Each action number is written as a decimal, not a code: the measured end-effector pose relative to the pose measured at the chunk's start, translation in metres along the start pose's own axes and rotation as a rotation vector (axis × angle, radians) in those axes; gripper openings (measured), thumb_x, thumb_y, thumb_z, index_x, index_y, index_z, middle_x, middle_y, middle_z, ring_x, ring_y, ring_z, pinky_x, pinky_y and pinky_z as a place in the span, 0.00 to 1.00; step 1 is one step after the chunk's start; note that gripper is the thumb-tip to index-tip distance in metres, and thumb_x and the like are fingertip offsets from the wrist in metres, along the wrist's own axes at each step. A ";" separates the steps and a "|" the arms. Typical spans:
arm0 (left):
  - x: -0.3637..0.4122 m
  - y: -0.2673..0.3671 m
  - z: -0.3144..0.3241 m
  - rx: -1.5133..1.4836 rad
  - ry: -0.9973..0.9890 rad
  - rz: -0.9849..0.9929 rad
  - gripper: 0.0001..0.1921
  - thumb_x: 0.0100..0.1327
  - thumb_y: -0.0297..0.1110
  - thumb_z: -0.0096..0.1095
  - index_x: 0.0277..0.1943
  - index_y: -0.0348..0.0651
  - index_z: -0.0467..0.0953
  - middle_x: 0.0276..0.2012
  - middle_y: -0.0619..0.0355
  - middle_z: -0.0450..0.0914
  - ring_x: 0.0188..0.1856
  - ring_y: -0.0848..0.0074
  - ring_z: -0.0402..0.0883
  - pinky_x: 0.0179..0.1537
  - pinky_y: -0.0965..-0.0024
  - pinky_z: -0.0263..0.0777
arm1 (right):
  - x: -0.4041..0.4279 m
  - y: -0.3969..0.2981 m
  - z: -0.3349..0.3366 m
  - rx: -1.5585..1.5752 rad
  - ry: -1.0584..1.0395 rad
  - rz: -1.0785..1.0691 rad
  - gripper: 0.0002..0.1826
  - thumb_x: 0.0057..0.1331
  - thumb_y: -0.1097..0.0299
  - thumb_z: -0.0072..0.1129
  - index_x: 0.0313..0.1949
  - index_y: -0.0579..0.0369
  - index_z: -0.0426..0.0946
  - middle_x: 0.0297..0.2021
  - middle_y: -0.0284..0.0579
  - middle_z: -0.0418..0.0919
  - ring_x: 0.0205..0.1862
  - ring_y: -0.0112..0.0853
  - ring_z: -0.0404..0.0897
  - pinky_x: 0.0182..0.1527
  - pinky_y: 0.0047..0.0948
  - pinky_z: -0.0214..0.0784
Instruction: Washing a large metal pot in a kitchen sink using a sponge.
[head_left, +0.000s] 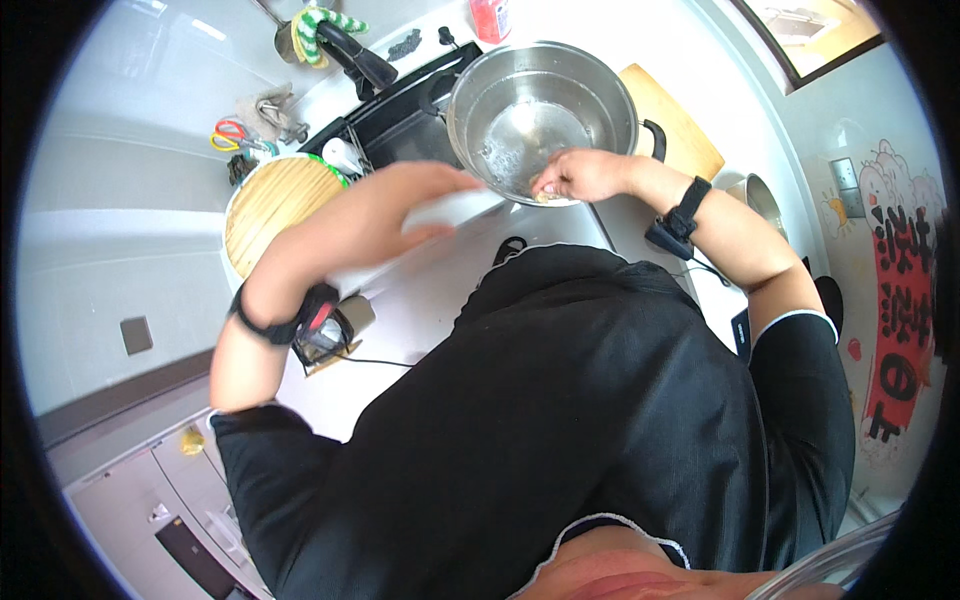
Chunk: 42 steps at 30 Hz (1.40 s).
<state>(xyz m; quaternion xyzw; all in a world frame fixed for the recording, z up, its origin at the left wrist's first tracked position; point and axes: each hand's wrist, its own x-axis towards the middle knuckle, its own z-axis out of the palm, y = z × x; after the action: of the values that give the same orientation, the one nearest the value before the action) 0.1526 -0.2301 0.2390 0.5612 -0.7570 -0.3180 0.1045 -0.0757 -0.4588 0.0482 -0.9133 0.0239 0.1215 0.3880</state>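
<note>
A large stainless steel pot (480, 97) with black side handles stands over the right part of the sink, with clear liquid and some bubbles inside. My right hand (589, 174) reaches over the pot's near rim, its fingers closed on a small tan piece (546, 198) that I cannot identify. Left of the pot, my left hand (409, 202) hangs in the air, blurred, with thumb and fingers apart and nothing seen between them. Both wrists wear black straps with small devices.
The black sink (412, 139) and its faucet (360, 60) lie behind. A wooden cutting board (675, 124) is right of the pot, a metal bowl (759, 196) beyond it. At left are a round wooden board (277, 202) and red-and-yellow-handled scissors (227, 136). A red bottle (491, 21) stands behind.
</note>
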 end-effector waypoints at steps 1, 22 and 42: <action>0.007 -0.045 0.008 0.028 0.095 0.052 0.26 0.68 0.29 0.65 0.69 0.44 0.71 0.62 0.49 0.77 0.63 0.59 0.75 0.63 0.62 0.71 | 0.004 -0.013 0.000 0.032 0.020 0.002 0.14 0.72 0.65 0.57 0.52 0.52 0.84 0.48 0.51 0.85 0.53 0.47 0.82 0.57 0.41 0.72; 0.190 -0.304 0.066 -0.785 0.782 -0.444 0.18 0.59 0.44 0.77 0.46 0.42 0.84 0.33 0.57 0.86 0.27 0.76 0.82 0.30 0.72 0.75 | 0.127 -0.031 0.030 0.003 0.467 0.228 0.08 0.61 0.75 0.60 0.40 0.51 0.80 0.37 0.52 0.84 0.42 0.50 0.83 0.46 0.46 0.75; 0.199 -0.314 0.078 -0.852 0.850 -0.356 0.22 0.55 0.43 0.82 0.48 0.41 0.82 0.31 0.64 0.82 0.23 0.85 0.74 0.22 0.78 0.68 | 0.210 0.003 -0.016 0.224 1.013 0.436 0.07 0.59 0.75 0.64 0.38 0.56 0.78 0.28 0.51 0.81 0.29 0.43 0.82 0.36 0.37 0.74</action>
<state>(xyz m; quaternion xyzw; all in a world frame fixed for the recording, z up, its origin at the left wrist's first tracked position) 0.2892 -0.4367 -0.0490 0.6653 -0.3511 -0.3535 0.5561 0.1310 -0.4613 0.0059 -0.7847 0.4084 -0.2580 0.3885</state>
